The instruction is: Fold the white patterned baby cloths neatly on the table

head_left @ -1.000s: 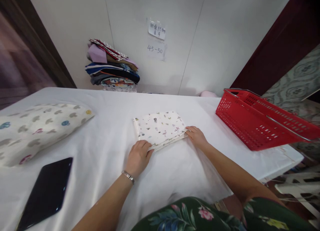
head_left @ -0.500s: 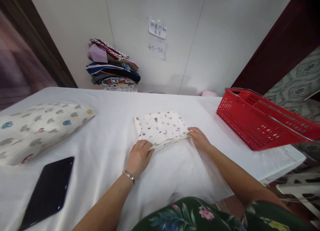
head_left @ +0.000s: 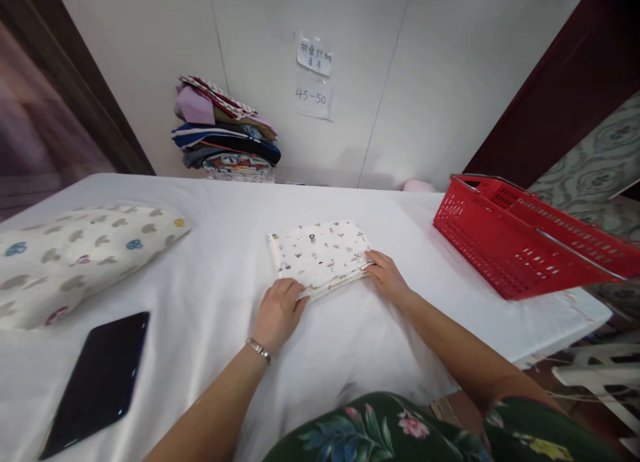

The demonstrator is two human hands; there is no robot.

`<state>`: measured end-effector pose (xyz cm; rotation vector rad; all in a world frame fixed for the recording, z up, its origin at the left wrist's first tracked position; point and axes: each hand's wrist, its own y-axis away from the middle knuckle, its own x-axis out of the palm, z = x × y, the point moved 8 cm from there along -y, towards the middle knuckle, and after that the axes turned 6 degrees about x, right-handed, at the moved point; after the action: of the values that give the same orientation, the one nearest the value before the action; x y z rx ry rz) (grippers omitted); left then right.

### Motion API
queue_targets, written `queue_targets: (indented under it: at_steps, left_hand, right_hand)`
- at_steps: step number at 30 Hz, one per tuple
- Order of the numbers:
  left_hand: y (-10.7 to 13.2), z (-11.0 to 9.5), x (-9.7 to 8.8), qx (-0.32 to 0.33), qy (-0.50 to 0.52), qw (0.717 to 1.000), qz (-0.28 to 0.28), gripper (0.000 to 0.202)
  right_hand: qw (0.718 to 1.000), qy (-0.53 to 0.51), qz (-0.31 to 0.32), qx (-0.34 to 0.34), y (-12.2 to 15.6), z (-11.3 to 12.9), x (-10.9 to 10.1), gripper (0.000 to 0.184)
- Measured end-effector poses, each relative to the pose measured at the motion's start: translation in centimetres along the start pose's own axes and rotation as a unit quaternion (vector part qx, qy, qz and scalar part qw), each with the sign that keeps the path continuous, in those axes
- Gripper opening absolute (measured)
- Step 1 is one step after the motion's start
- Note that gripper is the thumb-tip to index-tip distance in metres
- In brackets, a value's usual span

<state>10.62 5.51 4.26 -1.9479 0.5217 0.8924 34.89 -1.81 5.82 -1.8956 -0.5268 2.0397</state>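
Observation:
A folded white cloth (head_left: pixel 320 249) with small printed figures lies flat in layers on the white-covered table (head_left: pixel 345 355). My left hand (head_left: pixel 281 312), with a silver bracelet at the wrist, grips its near left corner between thumb and fingers. At the near right corner my right hand (head_left: pixel 386 277) pinches the layered edge, the fingers on top and the thumb hidden. Both hands are closed on the cloth's near edge.
Left lies another patterned cloth (head_left: pixel 90 255), with a black phone-like slab (head_left: pixel 97 382) nearer me. A red plastic basket (head_left: pixel 525 242) with metal handles stands at the right. Against the wall rises a stack of folded fabrics (head_left: pixel 227 132), beside paper signs (head_left: pixel 314 99).
My right hand has slid a little to the left along the near edge, its grip now further in on the cloth. My left hand has stayed in place.

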Motion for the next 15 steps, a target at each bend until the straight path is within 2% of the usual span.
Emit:
queue_targets:
  at_steps: [7, 15]
  left_hand:
    - [0.0, 0.0, 0.2, -0.006, 0.002, 1.000, 0.001, 0.012]
    - [0.0, 0.1, 0.1, -0.005, -0.001, 1.000, 0.005, 0.013]
  right_hand:
    - [1.000, -0.009, 0.010, -0.005, 0.5, -0.3, -0.5, 0.022]
    - [0.999, 0.005, 0.028, -0.030, -0.9, 3.5, 0.6, 0.020]
